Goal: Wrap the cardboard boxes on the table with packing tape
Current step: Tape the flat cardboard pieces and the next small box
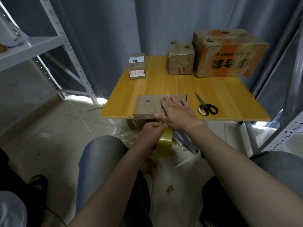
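Observation:
A flat brown cardboard box lies at the front edge of the yellow wooden table. My right hand lies flat on its top with straight fingers, the thumb over the front edge. Just below the table edge my left hand grips a yellowish roll of packing tape, which hangs under the hand. A glossy strip of tape runs over the box top near my right fingers.
Black scissors lie right of the box. Two small boxes stand at the back left, a medium box and a large orange-printed box at the back right. Metal shelving stands left. Tape scraps litter the floor.

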